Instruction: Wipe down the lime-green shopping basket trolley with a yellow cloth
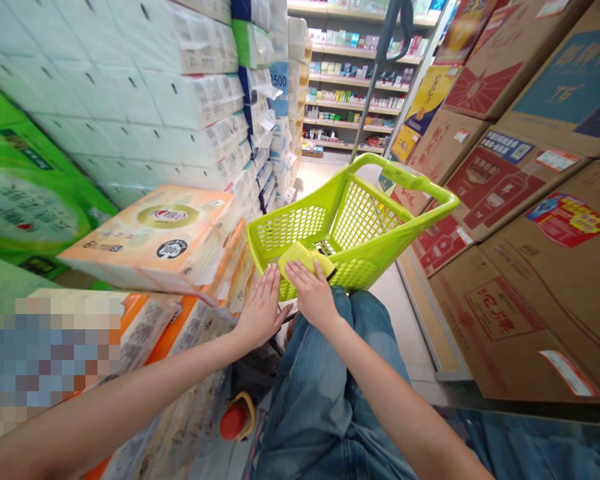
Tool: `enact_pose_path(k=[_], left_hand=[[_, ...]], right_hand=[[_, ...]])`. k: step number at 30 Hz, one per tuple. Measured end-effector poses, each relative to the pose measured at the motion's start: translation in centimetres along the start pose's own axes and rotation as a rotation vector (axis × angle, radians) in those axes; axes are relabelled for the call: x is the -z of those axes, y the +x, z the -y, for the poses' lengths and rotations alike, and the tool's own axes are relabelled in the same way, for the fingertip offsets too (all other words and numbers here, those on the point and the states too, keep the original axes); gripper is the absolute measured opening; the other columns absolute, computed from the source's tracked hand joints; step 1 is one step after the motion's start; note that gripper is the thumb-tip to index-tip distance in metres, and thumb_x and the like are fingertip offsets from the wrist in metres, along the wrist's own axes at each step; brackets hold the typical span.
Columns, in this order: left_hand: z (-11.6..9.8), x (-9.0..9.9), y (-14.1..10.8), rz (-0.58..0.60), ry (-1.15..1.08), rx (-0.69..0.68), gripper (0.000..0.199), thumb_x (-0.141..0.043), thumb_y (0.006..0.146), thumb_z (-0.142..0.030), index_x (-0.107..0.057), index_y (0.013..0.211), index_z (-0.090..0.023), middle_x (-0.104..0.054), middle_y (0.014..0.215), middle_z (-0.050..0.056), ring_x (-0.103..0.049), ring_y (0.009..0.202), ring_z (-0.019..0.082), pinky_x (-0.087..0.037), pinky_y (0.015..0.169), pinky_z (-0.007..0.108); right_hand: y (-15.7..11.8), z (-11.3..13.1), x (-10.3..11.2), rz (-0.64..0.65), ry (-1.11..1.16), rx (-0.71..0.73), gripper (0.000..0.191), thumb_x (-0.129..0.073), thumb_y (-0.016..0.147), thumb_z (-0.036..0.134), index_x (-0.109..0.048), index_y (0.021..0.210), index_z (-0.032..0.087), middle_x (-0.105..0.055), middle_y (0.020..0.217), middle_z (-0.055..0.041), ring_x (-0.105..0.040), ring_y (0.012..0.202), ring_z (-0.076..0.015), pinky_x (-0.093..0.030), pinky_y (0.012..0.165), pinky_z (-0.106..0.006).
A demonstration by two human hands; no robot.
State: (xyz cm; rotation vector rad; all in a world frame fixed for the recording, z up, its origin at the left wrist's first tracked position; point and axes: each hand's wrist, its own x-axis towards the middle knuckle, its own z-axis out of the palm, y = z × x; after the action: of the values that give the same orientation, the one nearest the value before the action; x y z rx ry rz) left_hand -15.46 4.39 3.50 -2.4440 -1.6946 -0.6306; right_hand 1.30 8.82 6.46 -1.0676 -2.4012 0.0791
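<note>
A yellow-green plastic basket (375, 217) with lattice sides and a looped handle stands in front of my knees. Over its near rim lies a yellow cloth (300, 255) with a dark edge. My right hand (313, 293) presses on the cloth, its fingers stretched out flat. To its left, my left hand (263, 307) rests at the basket's near left corner, fingers extended and thumb apart, with nothing visibly held in it. The fingertips of my left hand are close to the left edge of the cloth.
Stacked tissue packs (190, 100) line the left side, with an orange-and-white pack (150, 230) nearer me. Cardboard cartons (525, 293) rise on the right. Shelves of small goods (355, 83) stand at the back, behind a grey pole (367, 107). A red-topped object (233, 420) sits low near my legs.
</note>
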Motion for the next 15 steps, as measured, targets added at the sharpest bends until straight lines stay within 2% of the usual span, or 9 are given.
enact_pose_path(k=[2,5,8,11,15], left_hand=[[-0.1,0.0,0.0,0.004,0.006,0.002,0.081,-0.043,0.096,-0.045,-0.005,0.155,-0.005,-0.019,0.161,0.024,-0.014,0.151,0.033,-0.027,0.119,0.052],[-0.2,0.0,0.1,-0.004,-0.002,0.006,0.081,-0.043,0.097,-0.046,-0.004,0.155,-0.005,-0.02,0.161,0.023,-0.015,0.151,0.032,-0.026,0.12,0.051],[-0.3,-0.1,0.1,-0.014,-0.01,0.011,0.082,-0.042,0.097,-0.047,-0.003,0.156,-0.006,-0.02,0.161,0.023,-0.016,0.151,0.032,-0.026,0.12,0.052],[-0.3,-0.2,0.1,-0.018,-0.015,0.011,0.081,-0.042,0.097,-0.046,-0.002,0.156,-0.007,-0.019,0.162,0.023,-0.016,0.151,0.033,-0.026,0.119,0.053],[0.0,-0.2,0.0,-0.011,-0.011,0.001,0.082,-0.042,0.096,-0.045,-0.001,0.156,-0.007,-0.018,0.162,0.023,-0.014,0.151,0.034,-0.027,0.118,0.054]], right_hand=[[-0.6,-2.2,1.2,-0.013,-0.025,-0.028,0.059,-0.039,0.089,0.005,-0.045,0.145,0.019,-0.048,0.151,-0.0054,-0.037,0.144,-0.016,-0.006,0.125,-0.046],[-1.4,-5.6,3.0,-0.08,-0.074,-0.163,0.062,-0.037,0.086,0.001,-0.047,0.144,0.019,-0.051,0.149,-0.0054,-0.04,0.142,-0.0166,-0.006,0.124,-0.048],[-1.4,-7.4,4.0,-0.148,-0.112,-0.301,0.064,-0.037,0.082,-0.001,-0.05,0.142,0.019,-0.053,0.146,-0.0059,-0.042,0.141,-0.0192,-0.005,0.124,-0.053],[-0.7,-6.0,3.5,-0.158,-0.11,-0.345,0.064,-0.038,0.081,-0.001,-0.052,0.14,0.016,-0.054,0.146,-0.008,-0.042,0.141,-0.0214,-0.01,0.124,-0.051],[0.3,-0.9,0.8,-0.084,-0.042,-0.221,0.06,-0.04,0.084,0.001,-0.051,0.141,0.014,-0.054,0.145,-0.0085,-0.042,0.141,-0.0208,-0.014,0.124,-0.046]])
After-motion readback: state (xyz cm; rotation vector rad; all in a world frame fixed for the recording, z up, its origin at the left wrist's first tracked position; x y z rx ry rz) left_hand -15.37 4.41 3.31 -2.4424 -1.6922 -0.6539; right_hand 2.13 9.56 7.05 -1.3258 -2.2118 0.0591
